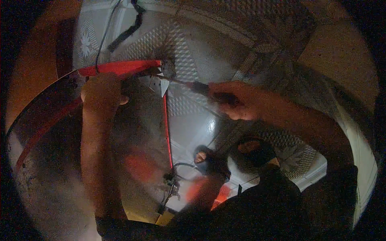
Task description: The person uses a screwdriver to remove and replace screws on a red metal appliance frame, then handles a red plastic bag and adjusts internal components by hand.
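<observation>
A red-trimmed dark panel or casing [132, 65] spans the left and centre, with a small white triangular piece [163, 86] at its upper right corner. My left hand [102, 90] is closed on the upper red edge. My right hand [229, 100] grips a tool [199, 86] with a dark handle and a thin shaft, which reaches to that corner beside the white piece. The shaft's tip is too dim to make out.
A patterned tiled floor [189, 72] lies around the panel. A dark strip [122, 38] and a cable [102, 44] are at the top left. My sandalled foot [201, 156] is below my right hand, near wiring [171, 178] at the panel's lower end.
</observation>
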Demonstrator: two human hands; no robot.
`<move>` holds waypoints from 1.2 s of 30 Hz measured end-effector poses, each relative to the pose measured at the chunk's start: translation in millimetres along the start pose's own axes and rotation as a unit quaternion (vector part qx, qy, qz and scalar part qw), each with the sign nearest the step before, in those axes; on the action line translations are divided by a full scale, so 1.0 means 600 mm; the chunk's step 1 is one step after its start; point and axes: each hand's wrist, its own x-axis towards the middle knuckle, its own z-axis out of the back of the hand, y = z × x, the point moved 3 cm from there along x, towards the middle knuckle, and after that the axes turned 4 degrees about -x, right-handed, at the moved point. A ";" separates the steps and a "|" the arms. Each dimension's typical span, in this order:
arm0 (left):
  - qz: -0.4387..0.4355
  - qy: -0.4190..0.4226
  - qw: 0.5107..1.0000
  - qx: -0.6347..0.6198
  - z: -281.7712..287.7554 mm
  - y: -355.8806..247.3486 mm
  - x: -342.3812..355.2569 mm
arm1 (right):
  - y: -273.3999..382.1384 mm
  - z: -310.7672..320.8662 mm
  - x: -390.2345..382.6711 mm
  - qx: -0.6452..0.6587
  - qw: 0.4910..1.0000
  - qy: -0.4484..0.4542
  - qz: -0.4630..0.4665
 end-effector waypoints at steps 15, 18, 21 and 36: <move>-0.034 0.023 0.999 -0.006 -0.020 0.026 0.000 | 0.064 -0.001 -0.027 -0.340 0.912 -0.177 0.145; -0.045 0.017 0.999 -0.016 -0.010 0.023 -0.007 | 0.017 0.013 -0.007 -0.051 0.998 0.005 0.042; -0.009 0.019 1.000 0.002 -0.023 0.024 0.003 | 0.016 0.008 -0.002 -0.067 0.992 -0.017 0.110; -0.062 -0.018 0.998 -0.002 -0.013 0.027 -0.006 | 0.006 -0.010 -0.011 0.179 0.979 0.054 -0.085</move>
